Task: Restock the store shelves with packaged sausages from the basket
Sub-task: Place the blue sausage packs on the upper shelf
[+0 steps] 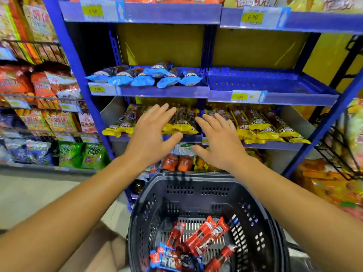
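Nearest the camera, dark basket (pixel 196 195) holds red packaged sausages (pixel 204 234), some blue-wrapped. Beyond it, left hand (pixel 151 134) and right hand (pixel 220 138) hover empty, fingers spread, before yellow-wrapped sausages (pixel 255 126) on the lower shelf. Farther up, blue-wrapped sausages (pixel 145 75); neighbouring blue tray (pixel 271 85) bare. Risk: yellow packs overhang the lip, so a sweeping hand could knock them off.

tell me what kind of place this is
Most likely a small grocery or convenience store aisle. Blue shelves carry yellow price tags on their edges, rows of packaged sausages and snack bags fill them, and a shopping basket sits in front.
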Demonstrator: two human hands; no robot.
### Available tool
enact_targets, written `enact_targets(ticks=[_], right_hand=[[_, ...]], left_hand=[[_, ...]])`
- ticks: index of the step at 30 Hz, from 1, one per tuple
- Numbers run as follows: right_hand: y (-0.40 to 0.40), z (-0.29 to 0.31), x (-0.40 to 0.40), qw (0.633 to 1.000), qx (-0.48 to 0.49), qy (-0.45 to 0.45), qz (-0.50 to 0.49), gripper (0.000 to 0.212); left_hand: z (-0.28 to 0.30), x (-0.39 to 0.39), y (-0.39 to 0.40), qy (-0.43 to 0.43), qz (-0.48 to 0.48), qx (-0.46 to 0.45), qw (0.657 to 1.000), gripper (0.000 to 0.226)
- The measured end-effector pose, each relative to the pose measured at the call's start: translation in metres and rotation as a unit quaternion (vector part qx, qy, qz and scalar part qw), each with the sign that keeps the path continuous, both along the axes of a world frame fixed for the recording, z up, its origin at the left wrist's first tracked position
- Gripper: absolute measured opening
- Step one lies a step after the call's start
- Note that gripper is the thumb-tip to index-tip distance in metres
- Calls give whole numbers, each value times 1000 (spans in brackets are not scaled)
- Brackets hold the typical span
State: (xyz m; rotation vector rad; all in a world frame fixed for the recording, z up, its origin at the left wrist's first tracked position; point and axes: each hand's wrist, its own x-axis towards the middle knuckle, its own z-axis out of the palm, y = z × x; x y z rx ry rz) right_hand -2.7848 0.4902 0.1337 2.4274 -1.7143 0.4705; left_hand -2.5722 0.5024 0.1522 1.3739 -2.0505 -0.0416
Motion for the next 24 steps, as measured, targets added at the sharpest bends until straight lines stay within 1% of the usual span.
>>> enact_targets(ticks=[3, 7, 10, 15, 19, 21, 22, 24], right_hand=[[24, -35, -2, 999, 46, 15, 7, 83], [51, -87, -10, 992, 124, 33, 13, 84], [66, -130, -20, 983, 181, 40, 11, 83], [82, -200, -41, 961, 273, 51, -6, 84], [85, -254, -51, 939, 338, 63, -2, 86], [82, -279, -47, 929, 363, 71, 21, 88], [79, -292, -43, 925, 373, 73, 35, 89], [73, -316, -34, 917, 388, 67, 59, 88]], left_hand=[[-38, -11, 17, -25, -23, 48, 998, 74], [-103, -16, 32, -47, -32, 103, 993, 74], [-154, -18, 46, -93, -37, 165, 981, 72], [-216, -22, 62, -98, -51, 255, 961, 71], [-254, -19, 72, -104, -67, 270, 955, 65], [-270, -15, 71, -149, -60, 284, 945, 64], [-279, -12, 70, -178, -63, 291, 938, 67], [-292, -7, 66, -234, -67, 324, 914, 74]])
